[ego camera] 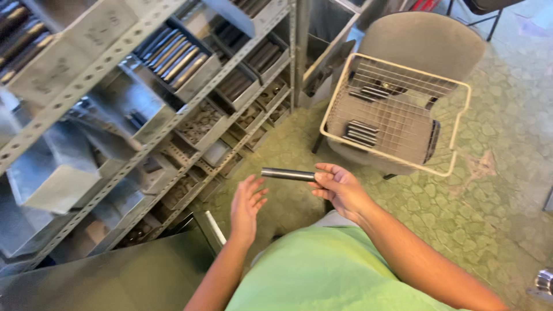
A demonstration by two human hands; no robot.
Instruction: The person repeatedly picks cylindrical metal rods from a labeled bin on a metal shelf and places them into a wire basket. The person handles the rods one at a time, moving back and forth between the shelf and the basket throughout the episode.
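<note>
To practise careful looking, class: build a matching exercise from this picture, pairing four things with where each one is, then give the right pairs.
Things
1. metal rod
2. wire basket
3. left hand
4. metal bins

Places
A. on the slotted shelving
B. resting on the grey chair
C. open, empty, just below the rod
D. pinched in the right hand

Pairs: 1-D, 2-B, 3-C, 4-A
</note>
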